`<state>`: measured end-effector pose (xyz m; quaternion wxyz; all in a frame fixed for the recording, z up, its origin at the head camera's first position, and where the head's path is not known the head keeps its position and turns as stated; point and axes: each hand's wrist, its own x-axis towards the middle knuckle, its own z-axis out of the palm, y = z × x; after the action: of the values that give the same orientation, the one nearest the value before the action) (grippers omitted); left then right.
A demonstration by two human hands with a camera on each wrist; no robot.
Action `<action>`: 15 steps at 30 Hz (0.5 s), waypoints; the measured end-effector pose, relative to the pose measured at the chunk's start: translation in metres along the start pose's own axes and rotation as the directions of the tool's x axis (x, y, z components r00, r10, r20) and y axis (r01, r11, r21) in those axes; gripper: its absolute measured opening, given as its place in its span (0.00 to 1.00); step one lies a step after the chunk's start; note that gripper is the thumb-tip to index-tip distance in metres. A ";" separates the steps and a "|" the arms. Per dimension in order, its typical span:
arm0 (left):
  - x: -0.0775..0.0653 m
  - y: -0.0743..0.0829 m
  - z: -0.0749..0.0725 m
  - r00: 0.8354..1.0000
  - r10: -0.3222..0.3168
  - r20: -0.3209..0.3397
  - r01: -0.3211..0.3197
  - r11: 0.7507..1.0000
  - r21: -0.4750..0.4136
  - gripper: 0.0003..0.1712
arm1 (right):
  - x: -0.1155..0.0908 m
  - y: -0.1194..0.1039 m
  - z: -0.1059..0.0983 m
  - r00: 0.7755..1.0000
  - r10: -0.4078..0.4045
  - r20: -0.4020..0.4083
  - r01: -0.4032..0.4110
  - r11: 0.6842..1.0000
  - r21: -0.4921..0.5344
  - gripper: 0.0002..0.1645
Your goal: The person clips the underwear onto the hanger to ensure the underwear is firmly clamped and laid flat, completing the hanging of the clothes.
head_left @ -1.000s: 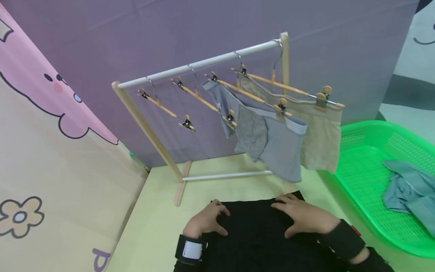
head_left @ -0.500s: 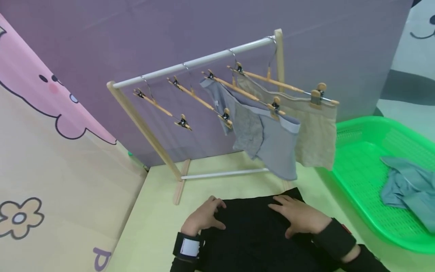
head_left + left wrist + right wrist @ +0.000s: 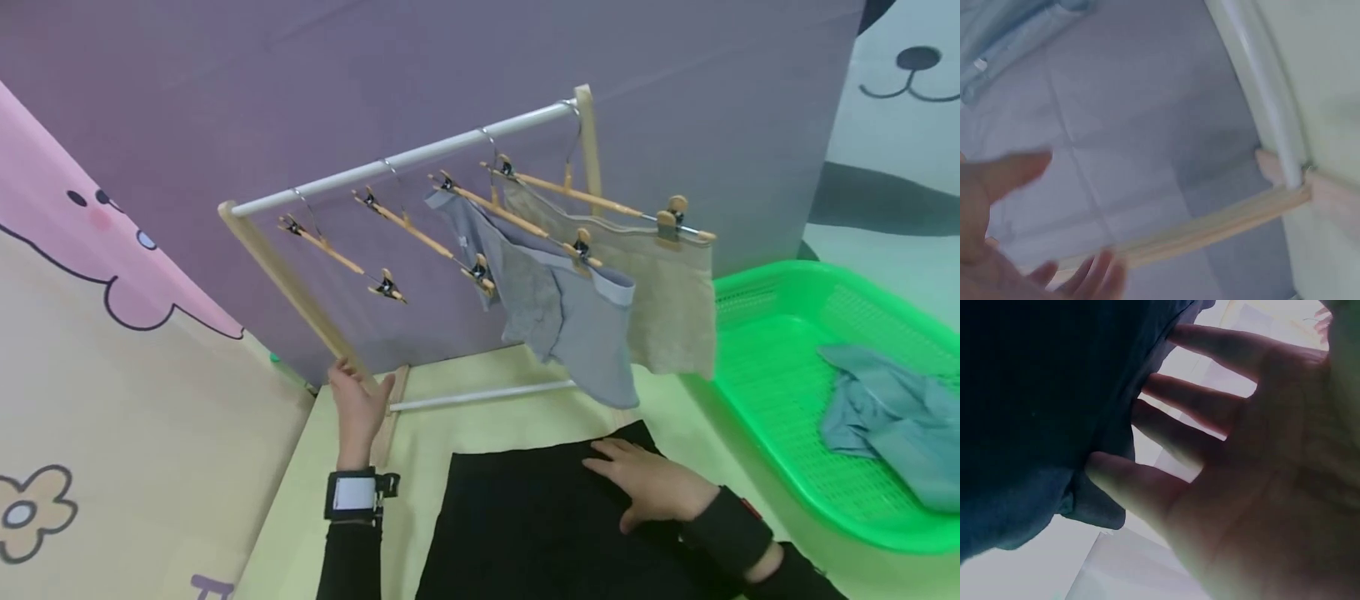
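Note:
My left hand (image 3: pixel 358 408) is raised beside the lower part of the rack's left wooden post (image 3: pixel 292 287), thumb spread away from the fingers. In the left wrist view its slightly bent fingers (image 3: pixel 1107 275) overlap the post (image 3: pixel 1210 228); whether they touch it I cannot tell. A black garment (image 3: pixel 525 525) lies spread on the table, its lower part out of frame. On its upper right part rests my right hand (image 3: pixel 652 481). The right wrist view shows those fingers (image 3: pixel 1179 428) spread, tips against the dark cloth (image 3: pixel 1041 394).
From the rack's white rail (image 3: pixel 405 158) hang two bare clip hangers (image 3: pixel 330 250), a grey-blue pair of boxer briefs (image 3: pixel 592 317) and a beige garment (image 3: pixel 667 308). A green basket (image 3: pixel 757 417) at right holds a teal cloth (image 3: pixel 892 417). Yellow-green tabletop (image 3: pixel 300 517) surrounds the garment.
My left hand has left the black garment and moved up and left to the rack's post. The right hand stays on the garment. The head view has shifted slightly.

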<state>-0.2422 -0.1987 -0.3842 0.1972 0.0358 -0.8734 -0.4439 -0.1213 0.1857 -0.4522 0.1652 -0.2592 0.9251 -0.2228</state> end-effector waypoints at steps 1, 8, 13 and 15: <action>0.004 0.001 -0.002 0.998 0.011 -0.069 -0.009 1.000 0.029 0.48 | 0.000 -0.001 0.000 1.000 0.000 0.001 0.000 1.000 0.003 0.53; 0.027 -0.001 -0.006 0.974 -0.012 -0.225 0.033 0.995 0.089 0.57 | -0.003 -0.001 0.000 1.000 -0.002 0.003 0.002 1.000 0.011 0.53; 0.046 -0.007 -0.004 0.980 -0.041 -0.197 0.029 0.998 -0.060 0.51 | -0.004 0.001 0.003 1.000 0.005 -0.012 -0.005 1.000 0.013 0.52; 0.055 -0.010 -0.004 0.979 -0.046 -0.200 0.023 0.993 -0.117 0.46 | -0.005 0.002 0.004 1.000 0.012 -0.022 -0.012 1.000 0.022 0.51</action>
<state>-0.2925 -0.2201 -0.3726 0.2788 0.0845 -0.8212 -0.4906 -0.1166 0.1887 -0.4557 0.1593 -0.2492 0.9259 -0.2349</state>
